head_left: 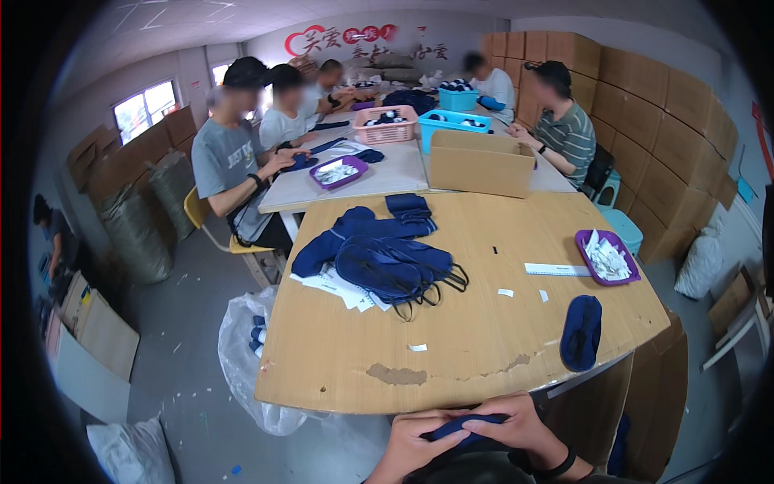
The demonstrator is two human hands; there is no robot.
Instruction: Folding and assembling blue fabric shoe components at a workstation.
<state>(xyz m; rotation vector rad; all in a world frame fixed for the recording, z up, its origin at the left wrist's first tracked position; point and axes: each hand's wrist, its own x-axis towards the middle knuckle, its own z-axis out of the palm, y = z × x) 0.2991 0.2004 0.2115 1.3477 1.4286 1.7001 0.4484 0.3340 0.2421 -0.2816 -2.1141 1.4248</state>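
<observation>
Just off the table's near edge, my left hand [419,442] and my right hand [516,426] both grip a folded navy cloth piece [451,427]. Its ends are pinched between thumbs and fingers, and much of it is hidden by them. On the wooden table [451,339], a long rounded navy cloth piece [581,332] lies to the right. Further left is a heap of navy cloth pieces [379,262] with thin black loops, resting partly on white paper sheets [339,290]. Small white paper slips [418,348] are scattered about.
A purple tray [610,258] of white slips sits at the right edge beside a white ruler [556,269]. An open cardboard box [480,164] stands at the far edge. Several people work around the table beyond. A clear plastic bag [242,355] hangs at the left.
</observation>
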